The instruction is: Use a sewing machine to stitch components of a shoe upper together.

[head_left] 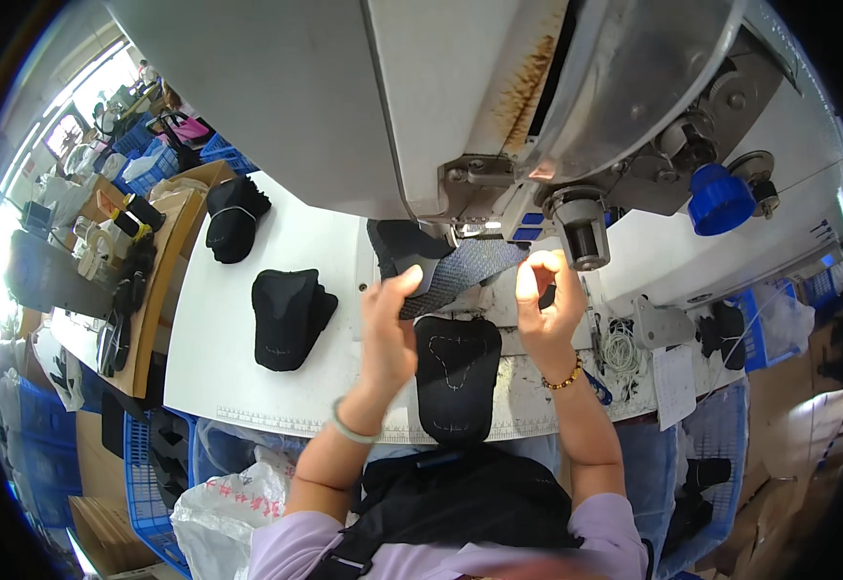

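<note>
A grey mesh fabric piece (460, 275) is held under the head of a large sewing machine (499, 116), at the far edge of the white work table (247, 358). The left hand (389, 324) is closed on the near left edge of the piece, thumb and fingers pinching it. The right hand (542, 295) is curled shut on the right end of the same piece, just below the machine's metal cylinder (578, 230). A black padded panel (455, 372) with pale stitched lines lies flat on the table between the two forearms, just near of the mesh piece.

The step in hand appears to be the feeding of the mesh under the needle. It is judged that the piece should be kept taut and flat between both grips, and that fingertips should be kept clear of the needle area, which is hidden behind the hands.

Two stacks of black pieces (288, 314) (233, 217) rest further left on the table. A blue knob (719, 198) sits on the machine's right side.
</note>
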A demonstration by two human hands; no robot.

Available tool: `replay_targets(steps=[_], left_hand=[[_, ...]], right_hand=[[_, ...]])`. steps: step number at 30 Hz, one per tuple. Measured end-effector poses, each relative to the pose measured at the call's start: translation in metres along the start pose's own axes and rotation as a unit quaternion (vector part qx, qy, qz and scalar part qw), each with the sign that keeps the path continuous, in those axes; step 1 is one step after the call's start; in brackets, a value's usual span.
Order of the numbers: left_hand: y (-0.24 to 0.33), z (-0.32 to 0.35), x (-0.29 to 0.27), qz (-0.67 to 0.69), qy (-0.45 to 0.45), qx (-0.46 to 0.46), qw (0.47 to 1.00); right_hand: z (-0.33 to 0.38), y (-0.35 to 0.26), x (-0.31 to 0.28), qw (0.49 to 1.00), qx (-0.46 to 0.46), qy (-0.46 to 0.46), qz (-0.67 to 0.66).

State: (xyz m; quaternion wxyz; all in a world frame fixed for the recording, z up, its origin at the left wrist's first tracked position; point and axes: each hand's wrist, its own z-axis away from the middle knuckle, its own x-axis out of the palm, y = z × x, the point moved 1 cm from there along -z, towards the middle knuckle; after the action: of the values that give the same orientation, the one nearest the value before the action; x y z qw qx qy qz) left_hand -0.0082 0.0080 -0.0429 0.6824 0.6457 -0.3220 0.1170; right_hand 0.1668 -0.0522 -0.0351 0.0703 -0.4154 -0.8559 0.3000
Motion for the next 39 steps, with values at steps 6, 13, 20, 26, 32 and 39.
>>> replay_targets(steps=[6,13,20,26,32,39], left_hand=[[0.037,-0.042,0.005,-0.03,-0.109,-0.172,0.979],[0.024,-0.029,0.007,-0.032,-0.131,-0.048,0.99],[0.011,-0.008,0.016,-0.022,-0.111,0.034,0.993],[0.015,0.003,0.023,-0.076,-0.091,0.042,0.992],[0.039,0.004,-0.011,-0.356,-0.104,0.256,0.893],[0.046,-0.002,-0.002,-0.592,-0.18,0.585,0.524]], right_hand=[[0.001,0.002,0.0,1.0,-0.013,-0.003,-0.013],[0.004,0.004,0.001,0.999,-0.046,0.001,-0.005],[0.008,-0.004,0.006,0.997,-0.078,-0.019,-0.02],[0.016,-0.006,0.012,0.994,-0.081,0.023,-0.071],[0.002,-0.004,0.005,0.971,-0.226,-0.061,0.042],[0.0,-0.006,0.002,0.978,-0.192,-0.076,0.028]])
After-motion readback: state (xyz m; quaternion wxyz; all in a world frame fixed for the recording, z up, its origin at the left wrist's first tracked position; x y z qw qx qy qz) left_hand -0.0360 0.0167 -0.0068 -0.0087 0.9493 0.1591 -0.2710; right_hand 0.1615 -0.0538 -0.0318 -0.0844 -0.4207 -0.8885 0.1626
